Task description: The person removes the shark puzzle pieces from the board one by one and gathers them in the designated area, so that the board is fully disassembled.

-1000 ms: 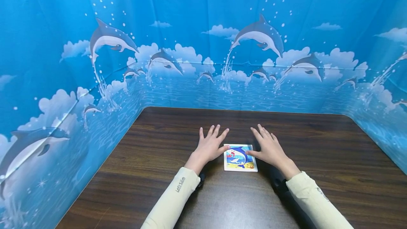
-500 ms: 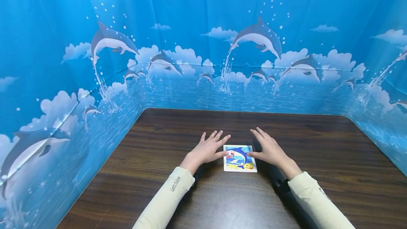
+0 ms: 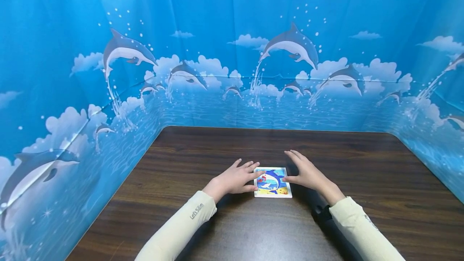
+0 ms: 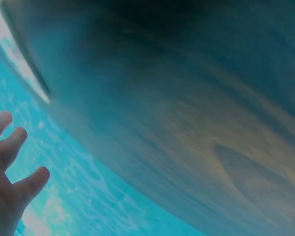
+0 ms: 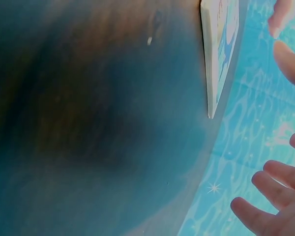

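A square picture board (image 3: 272,190) with a white border and a blue dolphin on it lies flat on the dark wooden table. My left hand (image 3: 233,179) is over its left side, fingers spread, with the index finger and thumb overlapping that edge in the head view. On the other side is my right hand (image 3: 309,175), fingers extended and thumb tip at the board's right edge. Both hands hold nothing. The left wrist view has spread fingers (image 4: 32,184) low at the left. In the right wrist view the board (image 5: 212,64) shows its thick pale side edge, apart from the fingers (image 5: 273,189).
The wooden table (image 3: 348,152) extends around the board, with rounded far corners. A blue curtain (image 3: 217,11) printed with dolphins, clouds and water surrounds the table at the back and sides. A dark wrist device (image 3: 322,212) sits under the right wrist.
My left hand has turned toward the right and come nearer, its index finger now reaching over the board. My right hand has shifted only slightly. The board still lies on the table.
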A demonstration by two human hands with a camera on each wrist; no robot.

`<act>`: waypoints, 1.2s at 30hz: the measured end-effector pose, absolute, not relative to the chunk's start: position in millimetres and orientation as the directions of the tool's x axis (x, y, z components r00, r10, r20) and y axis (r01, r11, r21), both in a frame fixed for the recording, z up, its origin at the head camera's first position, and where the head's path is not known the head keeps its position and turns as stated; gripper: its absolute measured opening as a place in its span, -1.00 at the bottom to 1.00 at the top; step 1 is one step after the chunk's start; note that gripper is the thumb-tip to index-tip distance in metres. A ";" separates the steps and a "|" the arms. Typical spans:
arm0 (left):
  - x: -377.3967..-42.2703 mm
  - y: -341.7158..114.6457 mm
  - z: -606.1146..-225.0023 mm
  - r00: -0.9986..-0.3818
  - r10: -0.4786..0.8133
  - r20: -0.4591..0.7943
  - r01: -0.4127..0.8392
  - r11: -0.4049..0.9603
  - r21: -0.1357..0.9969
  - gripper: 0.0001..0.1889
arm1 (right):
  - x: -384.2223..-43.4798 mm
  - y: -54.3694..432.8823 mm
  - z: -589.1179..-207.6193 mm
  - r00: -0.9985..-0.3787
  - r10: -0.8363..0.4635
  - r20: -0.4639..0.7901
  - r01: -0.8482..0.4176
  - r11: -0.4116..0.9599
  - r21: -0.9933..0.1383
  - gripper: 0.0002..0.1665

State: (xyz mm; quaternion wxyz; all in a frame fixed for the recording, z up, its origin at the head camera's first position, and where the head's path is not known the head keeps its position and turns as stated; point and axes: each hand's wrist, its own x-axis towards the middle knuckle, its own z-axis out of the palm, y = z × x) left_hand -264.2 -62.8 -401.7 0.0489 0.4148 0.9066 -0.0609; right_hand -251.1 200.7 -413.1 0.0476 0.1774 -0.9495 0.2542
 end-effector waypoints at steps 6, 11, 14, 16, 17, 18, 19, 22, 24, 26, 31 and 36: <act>-258.4 -62.9 -411.7 -0.579 0.783 -0.228 0.815 0.562 -0.142 -0.37 | -251.1 200.8 -413.7 -0.932 -0.321 0.166 -0.361 0.802 -0.476 -0.01; -253.0 -61.6 -419.3 -0.526 0.819 -0.231 0.851 0.505 -0.147 -0.41 | -250.7 200.1 -413.3 -0.930 -0.329 0.166 -0.368 0.799 -0.476 -0.06; -252.0 -61.6 -419.6 -0.516 0.827 -0.224 0.856 0.495 -0.148 -0.42 | -251.3 200.1 -412.7 -0.928 -0.336 0.165 -0.373 0.798 -0.473 -0.08; -251.4 -62.4 -419.2 -0.517 0.826 -0.225 0.856 0.497 -0.140 -0.42 | -251.5 200.0 -412.7 -0.927 -0.338 0.162 -0.374 0.796 -0.476 -0.09; -251.1 -62.8 -418.7 -0.517 0.825 -0.229 0.856 0.499 -0.135 -0.42 | -251.8 200.2 -413.3 -0.927 -0.339 0.159 -0.373 0.794 -0.480 -0.10; -250.7 -63.4 -418.5 -0.517 0.824 -0.233 0.856 0.500 -0.131 -0.42 | -251.9 200.4 -413.8 -0.928 -0.340 0.156 -0.372 0.792 -0.485 -0.10; -250.4 -64.1 -418.4 -0.517 0.822 -0.237 0.856 0.501 -0.128 -0.42 | -252.1 200.7 -414.4 -0.928 -0.340 0.151 -0.370 0.789 -0.491 -0.11; -249.8 -66.1 -418.7 -0.517 0.821 -0.243 0.856 0.501 -0.128 -0.42 | -253.8 201.8 -416.6 -0.926 -0.345 0.154 -0.374 0.781 -0.500 -0.12; -249.3 -67.6 -418.6 -0.518 0.821 -0.240 0.855 0.501 -0.133 -0.41 | -255.5 203.0 -417.8 -0.923 -0.347 0.163 -0.380 0.773 -0.507 -0.13; -248.9 -69.1 -418.0 -0.519 0.822 -0.235 0.854 0.501 -0.136 -0.42 | -257.9 204.1 -418.6 -0.922 -0.347 0.173 -0.385 0.763 -0.519 -0.14; -248.5 -73.7 -417.0 -0.522 0.822 -0.230 0.853 0.503 -0.138 -0.42 | -264.2 206.8 -420.1 -0.941 -0.305 0.146 -0.326 0.706 -0.628 -0.16; -247.9 -79.0 -417.6 -0.515 0.823 -0.239 0.857 0.497 -0.134 -0.42 | -268.8 205.9 -423.4 -0.970 -0.232 0.076 -0.206 0.610 -0.765 -0.22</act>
